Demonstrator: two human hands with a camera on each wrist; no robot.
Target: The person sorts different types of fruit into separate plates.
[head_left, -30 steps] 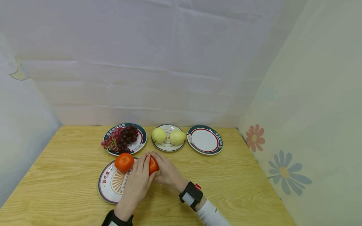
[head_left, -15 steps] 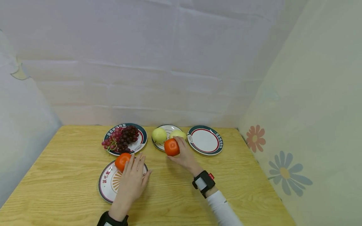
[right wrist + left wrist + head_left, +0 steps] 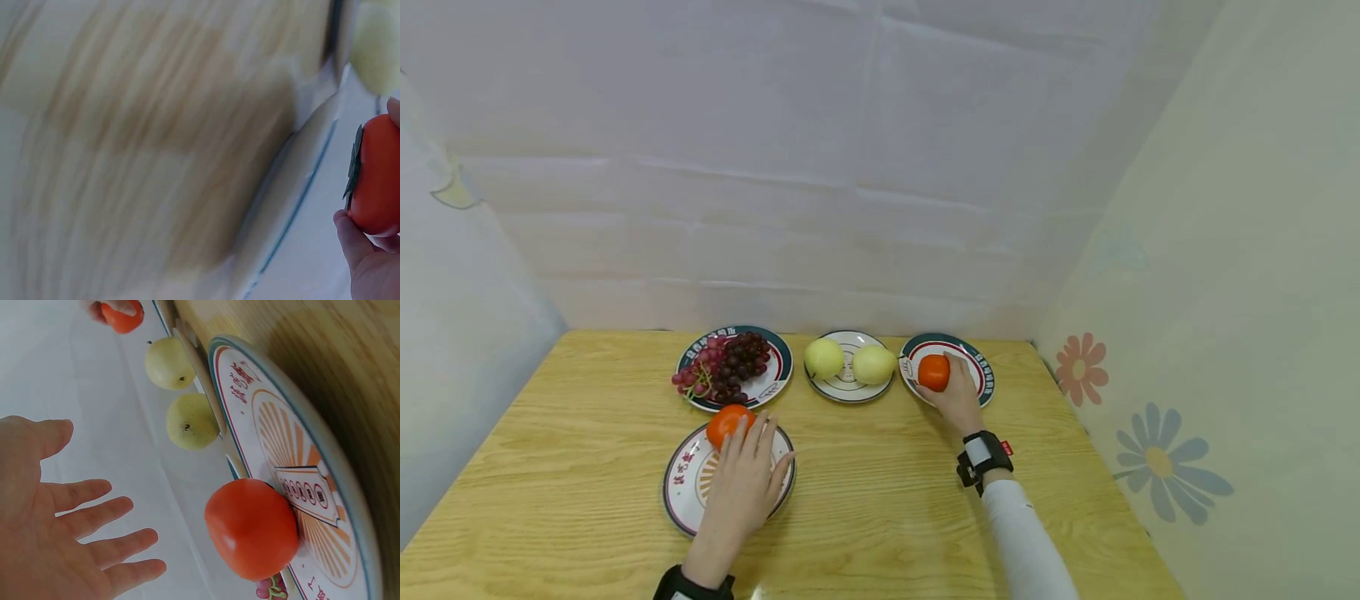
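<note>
My right hand (image 3: 961, 402) grips an orange-red persimmon (image 3: 933, 372) over the dark-rimmed plate (image 3: 951, 342) at the back right. In the right wrist view that persimmon (image 3: 380, 178) shows its green calyx, pinched between thumb and fingers, above the plate's edge. My left hand (image 3: 741, 483) hovers over the front plate (image 3: 679, 498) with fingers extended and holds nothing. A second persimmon (image 3: 724, 423) lies on this plate, just beyond the left fingertips in the head view. The left wrist view has the spread left hand (image 3: 75, 531) apart from this persimmon (image 3: 251, 529).
Behind the front plate, a plate (image 3: 778, 385) bears red and dark grapes (image 3: 737, 364). Two yellow-green pears (image 3: 823, 358) sit on the middle plate (image 3: 847, 397). The wooden table (image 3: 857, 508) meets white sheeting (image 3: 775, 208) at the back and sides.
The right hand has carried one persimmon from the front plate, past the pears, to the back right plate. The left hand has let go of it and stays over the front plate.
</note>
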